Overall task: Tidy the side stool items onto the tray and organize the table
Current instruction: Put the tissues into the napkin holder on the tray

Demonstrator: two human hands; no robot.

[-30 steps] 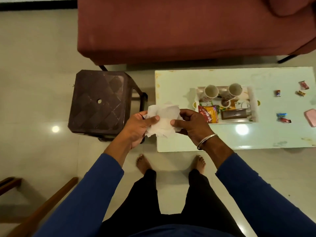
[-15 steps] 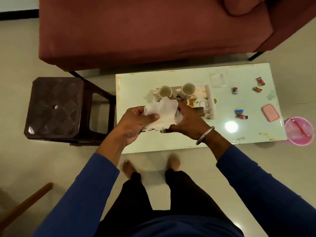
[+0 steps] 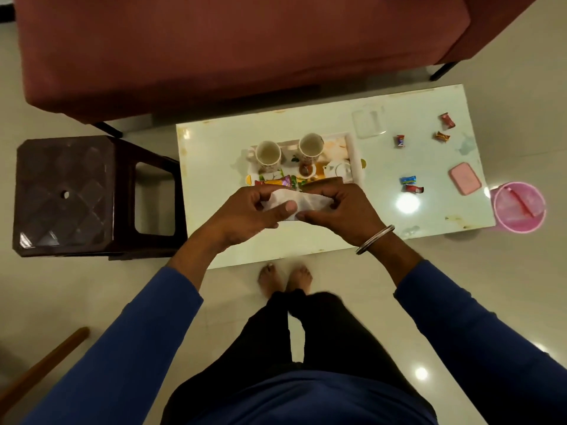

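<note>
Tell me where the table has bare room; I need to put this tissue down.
Bare patches on the table: the left end between its edge and the tray, and the near strip under both hands. The tray is crowded with cups; the right end is dotted with candies and a pink case.

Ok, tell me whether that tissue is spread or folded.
Folded: the tissue is a narrow bunched strip pinched between left hand and right hand.

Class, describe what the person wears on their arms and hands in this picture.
Both arms are covered by long blue sleeves that end a little short of the wrists. The left hand is bare, with no ring or band visible. The right hand has a thin silver-coloured metal bangle round the wrist. No gloves or watch show.
</note>
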